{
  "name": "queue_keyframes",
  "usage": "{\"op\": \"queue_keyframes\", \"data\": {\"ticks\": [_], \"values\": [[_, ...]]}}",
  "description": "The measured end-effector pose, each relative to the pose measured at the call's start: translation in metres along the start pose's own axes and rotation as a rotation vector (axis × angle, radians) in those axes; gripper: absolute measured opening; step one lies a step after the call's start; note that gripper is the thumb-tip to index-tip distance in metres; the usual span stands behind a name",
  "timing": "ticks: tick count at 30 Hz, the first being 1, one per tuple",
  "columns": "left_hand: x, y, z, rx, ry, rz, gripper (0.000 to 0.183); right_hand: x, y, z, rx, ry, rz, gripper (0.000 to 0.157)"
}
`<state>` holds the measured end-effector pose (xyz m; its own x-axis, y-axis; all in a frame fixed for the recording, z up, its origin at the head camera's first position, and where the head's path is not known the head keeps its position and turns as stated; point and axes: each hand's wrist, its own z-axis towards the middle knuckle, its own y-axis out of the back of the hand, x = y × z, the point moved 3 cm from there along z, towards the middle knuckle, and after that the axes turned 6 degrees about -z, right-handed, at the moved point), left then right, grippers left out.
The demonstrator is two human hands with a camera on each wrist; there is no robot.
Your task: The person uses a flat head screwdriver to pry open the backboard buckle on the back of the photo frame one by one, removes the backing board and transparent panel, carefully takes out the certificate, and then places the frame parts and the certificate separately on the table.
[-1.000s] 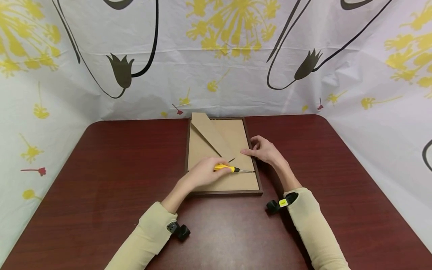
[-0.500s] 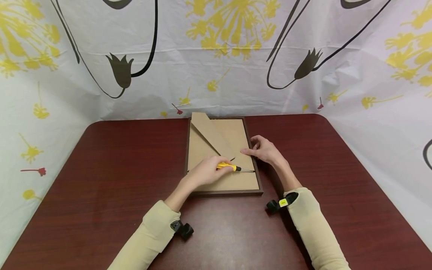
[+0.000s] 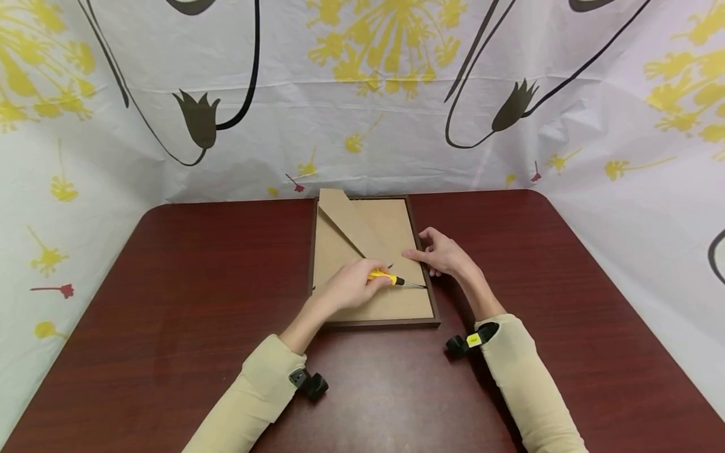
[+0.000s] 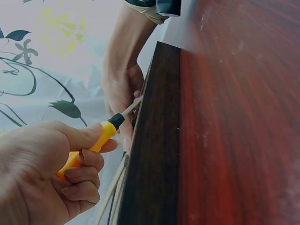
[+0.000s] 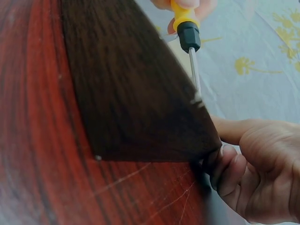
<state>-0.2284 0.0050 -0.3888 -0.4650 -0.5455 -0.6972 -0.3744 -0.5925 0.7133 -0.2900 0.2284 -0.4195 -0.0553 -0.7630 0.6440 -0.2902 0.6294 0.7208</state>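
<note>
Gripping the yellow screwdriver (image 3: 393, 279) in my left hand (image 3: 348, 286), I held its tip at the right edge of the frame (image 3: 374, 324), which lay on the far middle of the table (image 3: 226, 277). My right hand (image 3: 447, 255) pinched that edge, its fingertips partly hidden. Print on the yellow label (image 3: 473, 340) at my right wrist was too small to read; my left hand hid part of the screwdriver.

The worktop (image 3: 221, 270) is dark red – a bit shiny. Around it is a white sheet (image 3: 419, 151) – with yellow, red and gray flowers (image 3: 199, 119).
</note>
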Motion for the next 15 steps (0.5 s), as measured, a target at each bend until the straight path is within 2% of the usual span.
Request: {"op": "queue_keyframes", "data": {"ticks": [6,11,15], "values": [[-0.01,0.003,0.004,0.002,-0.035,0.017,0.018,0.001,-0.001,0.001,0.005,0.0,-0.017,0.069],[-0.02,0.005,0.008,-0.003,-0.033,0.004,0.017,0.002,0.001,0.0,0.014,0.011,-0.025,0.068],[-0.032,0.006,0.013,-0.015,-0.069,0.053,0.018,0.001,0.001,0.001,0.02,0.016,-0.021,0.068]]}}
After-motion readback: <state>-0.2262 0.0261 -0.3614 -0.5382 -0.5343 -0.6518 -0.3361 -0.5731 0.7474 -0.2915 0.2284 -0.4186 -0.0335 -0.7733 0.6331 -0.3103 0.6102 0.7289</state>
